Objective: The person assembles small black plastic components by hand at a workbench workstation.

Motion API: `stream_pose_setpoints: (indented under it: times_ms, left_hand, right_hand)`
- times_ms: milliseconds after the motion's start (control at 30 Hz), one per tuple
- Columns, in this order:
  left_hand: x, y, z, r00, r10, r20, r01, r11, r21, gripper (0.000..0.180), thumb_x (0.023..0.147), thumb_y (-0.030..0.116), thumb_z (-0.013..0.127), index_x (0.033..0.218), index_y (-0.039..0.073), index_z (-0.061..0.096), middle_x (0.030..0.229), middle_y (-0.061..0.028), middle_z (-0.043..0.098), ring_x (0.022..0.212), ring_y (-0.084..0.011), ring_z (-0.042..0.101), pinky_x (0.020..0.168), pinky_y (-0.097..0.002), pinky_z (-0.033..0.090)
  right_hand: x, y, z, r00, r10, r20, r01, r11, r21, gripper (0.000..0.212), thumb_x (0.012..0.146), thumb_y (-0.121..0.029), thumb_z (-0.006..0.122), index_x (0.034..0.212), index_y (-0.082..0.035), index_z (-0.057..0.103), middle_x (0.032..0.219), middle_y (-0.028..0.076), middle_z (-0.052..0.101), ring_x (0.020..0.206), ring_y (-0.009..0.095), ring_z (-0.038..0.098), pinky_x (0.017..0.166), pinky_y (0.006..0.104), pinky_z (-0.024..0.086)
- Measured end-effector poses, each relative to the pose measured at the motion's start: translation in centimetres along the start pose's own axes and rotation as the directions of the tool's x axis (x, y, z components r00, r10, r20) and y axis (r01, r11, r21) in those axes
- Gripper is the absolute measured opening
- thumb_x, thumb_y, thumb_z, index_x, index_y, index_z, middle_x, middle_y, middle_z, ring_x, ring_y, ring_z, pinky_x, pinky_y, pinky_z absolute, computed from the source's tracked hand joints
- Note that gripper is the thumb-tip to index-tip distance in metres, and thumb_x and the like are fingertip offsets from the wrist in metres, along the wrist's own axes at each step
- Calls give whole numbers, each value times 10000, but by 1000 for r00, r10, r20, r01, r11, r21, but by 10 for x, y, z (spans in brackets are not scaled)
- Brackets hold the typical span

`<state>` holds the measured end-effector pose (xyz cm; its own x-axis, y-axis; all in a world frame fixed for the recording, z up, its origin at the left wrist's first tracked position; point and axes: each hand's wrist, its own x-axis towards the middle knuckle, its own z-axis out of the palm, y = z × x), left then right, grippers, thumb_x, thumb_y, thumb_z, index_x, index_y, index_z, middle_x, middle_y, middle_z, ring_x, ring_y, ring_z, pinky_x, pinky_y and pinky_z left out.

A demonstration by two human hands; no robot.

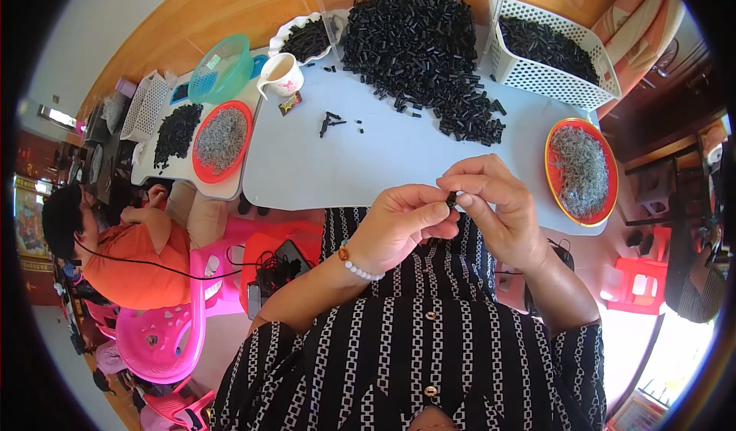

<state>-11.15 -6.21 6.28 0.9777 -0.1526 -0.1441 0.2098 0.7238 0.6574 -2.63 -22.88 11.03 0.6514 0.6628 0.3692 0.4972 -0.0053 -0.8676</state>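
Black piece: a small black piece point(451, 199) sits at the fingertips of 2 hands, above the near edge of the worktop point(307, 174), about midway between its near corners.
Left hand: the left hand point(414, 220) has thumb and index clamped on the piece; its far side is hidden.
Right hand: the right hand point(494, 209) pinches the same piece between thumb and index, touching the left fingers.
Black heap: a heap of similar pieces point(410, 44) lies along the far edge, spilling toward the middle.
Right side: a white basket point(548, 88) stands at the far right corner; a red tray point(614, 176) of fine silvery bits point(580, 172) lies by the right edge.
Left side: a white mug point(280, 77) stands near the left edge, beyond loose black pieces point(331, 123).
Slip risk: so small a grip could let the piece shoot out and fall past the near edge.
Knock risk: a careless right forearm could jar the tray and scatter its bits.
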Motion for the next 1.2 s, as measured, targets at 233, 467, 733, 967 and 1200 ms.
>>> stream_pose_setpoints:
  times_ms: [233,467,733,967,1200]
  left_hand:
    - [4,1,1,982,-113,149,143,967,-209,184,934,110,577,1081,11,625,1074,-91,635,1037,-193,607,914,-376,521]
    - [4,0,0,978,-139,154,169,965,-201,204,923,93,589,1105,6,616,1097,-92,627,1036,-184,606,929,-357,514]
    - [8,-1,-5,975,-156,159,191,953,-236,243,923,85,585,1150,-1,595,1126,-86,621,1036,-176,607,937,-345,512]
    - [29,9,-26,978,21,-205,71,900,430,290,884,141,659,1144,15,636,1058,-61,669,938,-99,617,826,-249,495]
    - [88,26,-88,859,488,-155,-18,331,944,178,786,78,683,961,58,702,860,-61,689,738,-141,632,697,-259,505]
  right_hand:
    - [-5,0,2,972,-233,32,231,919,-319,433,691,10,691,1115,-38,617,983,75,637,881,236,588,913,413,391]
    - [-9,5,6,965,-259,36,256,910,-326,413,669,40,654,1070,-57,622,907,39,637,866,209,611,1043,483,277]
    - [-6,8,4,966,-244,82,258,909,-328,410,687,47,630,1085,-50,617,939,54,652,918,229,618,1054,505,278]
    - [34,39,-42,963,-61,-263,-43,927,-373,372,813,15,624,1183,-13,603,868,106,636,801,201,603,803,331,474]
    - [108,119,-176,862,-75,-501,-353,620,-701,471,840,-100,574,1308,-143,536,970,122,649,875,248,627,821,376,475]
